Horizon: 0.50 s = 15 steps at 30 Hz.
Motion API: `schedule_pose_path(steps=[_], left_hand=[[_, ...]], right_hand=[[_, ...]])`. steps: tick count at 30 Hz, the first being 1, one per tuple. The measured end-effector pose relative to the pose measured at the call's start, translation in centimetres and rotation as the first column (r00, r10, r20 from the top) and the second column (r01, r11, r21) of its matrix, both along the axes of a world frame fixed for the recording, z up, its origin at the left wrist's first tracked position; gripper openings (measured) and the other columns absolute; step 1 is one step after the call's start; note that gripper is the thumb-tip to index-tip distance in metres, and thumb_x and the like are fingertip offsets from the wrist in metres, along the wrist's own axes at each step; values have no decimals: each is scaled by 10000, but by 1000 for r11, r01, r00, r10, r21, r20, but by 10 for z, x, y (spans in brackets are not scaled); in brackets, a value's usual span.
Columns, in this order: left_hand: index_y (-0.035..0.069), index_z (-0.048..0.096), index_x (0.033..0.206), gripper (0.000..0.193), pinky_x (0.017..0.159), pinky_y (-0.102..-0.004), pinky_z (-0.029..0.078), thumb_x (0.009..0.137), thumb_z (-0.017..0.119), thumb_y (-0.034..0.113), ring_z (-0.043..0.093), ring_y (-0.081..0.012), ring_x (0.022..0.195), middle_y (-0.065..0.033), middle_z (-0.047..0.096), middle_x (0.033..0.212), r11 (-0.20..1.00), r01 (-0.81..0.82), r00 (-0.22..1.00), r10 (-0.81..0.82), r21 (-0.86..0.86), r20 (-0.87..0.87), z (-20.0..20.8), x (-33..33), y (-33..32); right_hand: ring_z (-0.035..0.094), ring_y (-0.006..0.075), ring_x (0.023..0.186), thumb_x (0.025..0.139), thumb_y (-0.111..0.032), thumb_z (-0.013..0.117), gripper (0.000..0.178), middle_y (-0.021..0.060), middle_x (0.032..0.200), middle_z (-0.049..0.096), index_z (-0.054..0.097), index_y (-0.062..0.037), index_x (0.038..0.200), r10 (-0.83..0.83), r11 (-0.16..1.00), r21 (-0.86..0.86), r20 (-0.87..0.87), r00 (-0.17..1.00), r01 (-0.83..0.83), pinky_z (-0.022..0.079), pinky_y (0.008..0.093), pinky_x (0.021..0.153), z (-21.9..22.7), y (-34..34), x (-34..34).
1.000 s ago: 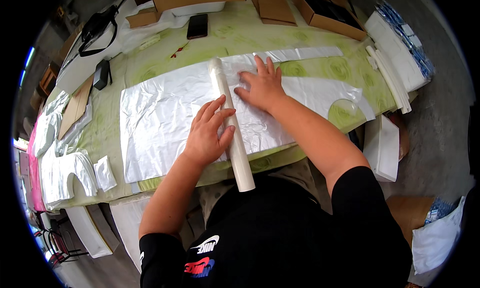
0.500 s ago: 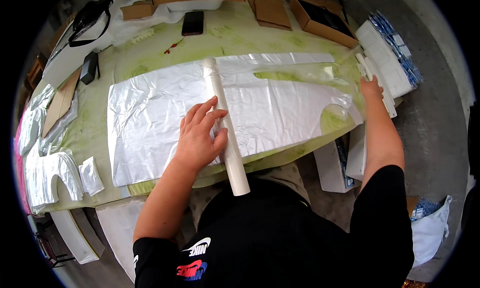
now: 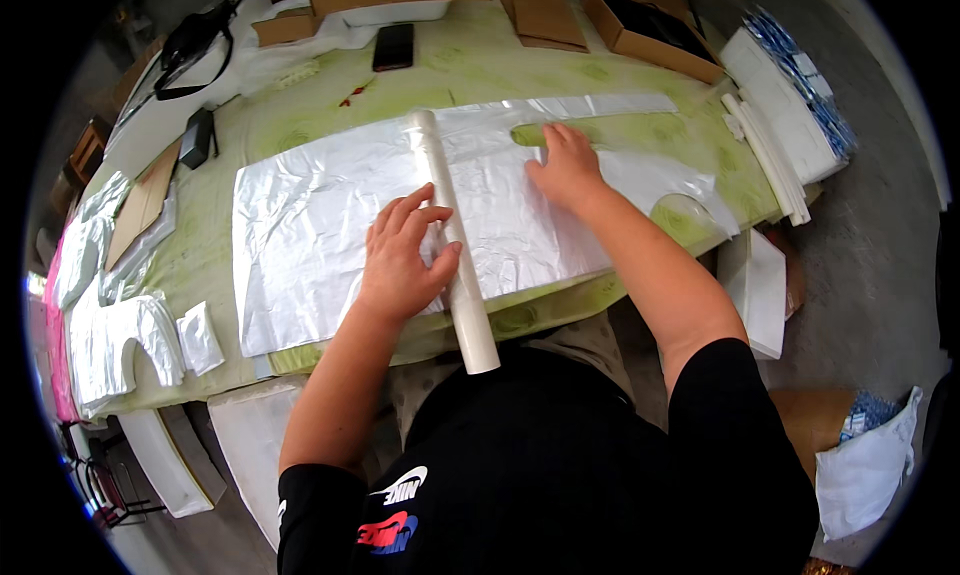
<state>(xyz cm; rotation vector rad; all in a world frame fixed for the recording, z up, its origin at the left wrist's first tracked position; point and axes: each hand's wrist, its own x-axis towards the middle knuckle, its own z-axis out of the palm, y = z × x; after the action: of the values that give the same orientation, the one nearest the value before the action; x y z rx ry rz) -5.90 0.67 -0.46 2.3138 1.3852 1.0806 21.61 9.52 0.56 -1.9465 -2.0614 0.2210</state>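
Note:
A white plastic sheet (image 3: pixel 310 225), thin and crinkled, lies flat across the green-covered table, with cut-out curves along its right part. A long pale tube (image 3: pixel 462 285) lies over it, its near end jutting past the table's front edge towards me. My left hand (image 3: pixel 405 255) rests against the tube's left side, fingers spread, fingertips and thumb touching it without wrapping round. To the right of the tube, my right hand (image 3: pixel 568 170) is over the sheet beside its long opening. Its thumb stands apart from the slightly bent fingers, and nothing shows in it.
Several white tubes (image 3: pixel 765 155) lie at the table's right edge, beside a white box (image 3: pixel 775 105) topped with blue packets. A phone (image 3: pixel 393 47) and cardboard boxes (image 3: pixel 650 35) are at the back. Folded white plastic pieces (image 3: pixel 110 350) lie on the left.
My right hand has left the white tubes at the right edge and come left over the sheet. The left hand stays at the tube. The whole view has shifted slightly.

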Motion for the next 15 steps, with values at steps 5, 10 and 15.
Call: schedule_pose_path(steps=[5, 10, 15], left_hand=[[100, 594, 1165, 354, 1112, -462, 407, 824, 665, 34, 532, -332, 1320, -128, 595, 1422, 992, -1, 804, 75, -126, 589, -25, -16, 12], [74, 635, 1195, 298, 1169, -484, 361, 903, 578, 69, 486, -362, 1387, -138, 614, 1398, 961, 220, 785, -278, 171, 553, 5, -36, 17], [37, 691, 1120, 279, 1253, -490, 273, 1039, 504, 228, 516, -352, 1369, -153, 691, 1283, 874, 475, 847, -421, -105, 323, 12, -46, 19]], right_hand=[[393, 413, 1465, 890, -226, 746, 710, 247, 1508, 476, 481, -15, 1515, 719, 690, 371, -250, 648, -622, 301, 470, 1239, 8, -67, -81], [481, 377, 1396, 870, -182, 738, 368, 173, 1291, 637, 706, -59, 1216, 764, 645, 296, -211, 610, -705, 374, 466, 1196, 2, -97, -117], [583, 360, 1242, 830, -34, 729, 200, 146, 1182, 650, 711, -56, 1028, 775, 632, 516, -424, 468, -579, 475, 482, 1077, 2, -112, -120]])
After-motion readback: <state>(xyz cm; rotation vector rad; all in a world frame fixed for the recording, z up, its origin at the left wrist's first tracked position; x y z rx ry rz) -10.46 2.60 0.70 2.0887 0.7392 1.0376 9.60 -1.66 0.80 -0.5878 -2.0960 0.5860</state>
